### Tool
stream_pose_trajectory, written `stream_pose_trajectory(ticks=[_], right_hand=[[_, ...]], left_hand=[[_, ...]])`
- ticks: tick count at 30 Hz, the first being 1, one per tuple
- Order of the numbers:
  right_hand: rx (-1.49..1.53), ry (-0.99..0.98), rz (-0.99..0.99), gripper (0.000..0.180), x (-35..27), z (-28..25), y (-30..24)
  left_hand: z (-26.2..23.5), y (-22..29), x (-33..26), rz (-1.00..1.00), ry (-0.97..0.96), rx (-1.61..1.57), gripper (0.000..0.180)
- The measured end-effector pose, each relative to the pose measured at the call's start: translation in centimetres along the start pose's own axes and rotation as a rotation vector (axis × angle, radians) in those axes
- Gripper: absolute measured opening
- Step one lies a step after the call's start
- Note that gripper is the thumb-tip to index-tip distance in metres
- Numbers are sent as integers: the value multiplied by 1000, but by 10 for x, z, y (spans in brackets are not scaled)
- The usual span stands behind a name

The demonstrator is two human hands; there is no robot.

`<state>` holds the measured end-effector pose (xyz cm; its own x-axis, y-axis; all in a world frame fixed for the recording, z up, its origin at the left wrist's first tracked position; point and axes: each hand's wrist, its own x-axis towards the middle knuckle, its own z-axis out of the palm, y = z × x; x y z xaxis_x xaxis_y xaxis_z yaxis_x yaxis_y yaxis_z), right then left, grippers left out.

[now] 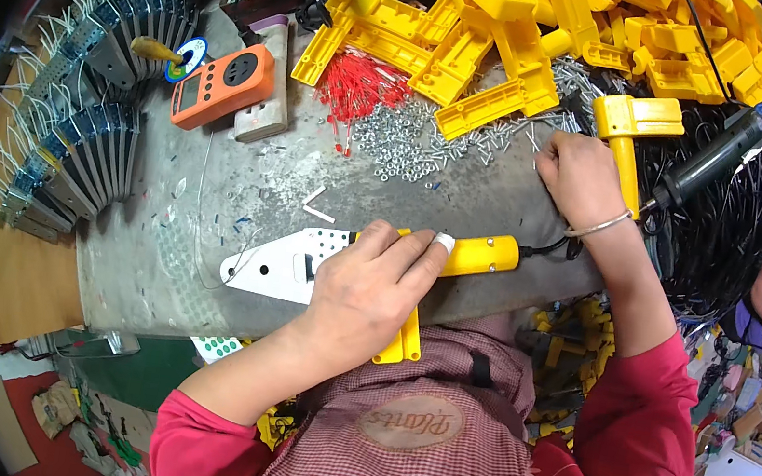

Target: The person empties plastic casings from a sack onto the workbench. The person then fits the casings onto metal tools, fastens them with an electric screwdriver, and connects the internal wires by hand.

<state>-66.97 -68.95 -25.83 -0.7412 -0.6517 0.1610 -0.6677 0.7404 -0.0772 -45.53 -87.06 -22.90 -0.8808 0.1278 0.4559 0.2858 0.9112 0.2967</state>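
Note:
My left hand (374, 286) is wrapped over the yellow handle (481, 257) of a tool lying on the worktable. A flat pale metal plate (275, 267) with holes sticks out on the tool's left side. From the handle's right end runs a black cord (547, 249). A white wrap covers one of the left fingertips. My right hand (586, 181) is above the table at the right edge of the loose screws (482, 143), its thumb and fingers drawn together. Whatever lies between those fingertips is too small to make out.
Yellow plastic shells (490, 20) are heaped at the back, beside red-leaded parts (358, 89) and small nuts (394, 143). An orange meter (224, 86) stands left. Metal plates with white wires (86, 153) line the left edge. A black electric screwdriver (718, 159) and black cables (723, 232) are right.

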Motion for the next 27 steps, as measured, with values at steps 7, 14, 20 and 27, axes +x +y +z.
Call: stream_pose_trajectory(ticks=[7,14,20,27], right_hand=[[25,-3,21,18,-3,-4,-16],[490,10,-24,13,-45,-34,-44],[819,-4,-241,13,-77,-45,-107],[1093,73,194,14,-104,-33,-116]], left_hand=[[-4,0,-3,9,-103,9,40],[4,-5,-10,-127,28,-107,38],[-3,3,-6,-508,74,-639,26],[11,0,-10,-600,104,-734,19]])
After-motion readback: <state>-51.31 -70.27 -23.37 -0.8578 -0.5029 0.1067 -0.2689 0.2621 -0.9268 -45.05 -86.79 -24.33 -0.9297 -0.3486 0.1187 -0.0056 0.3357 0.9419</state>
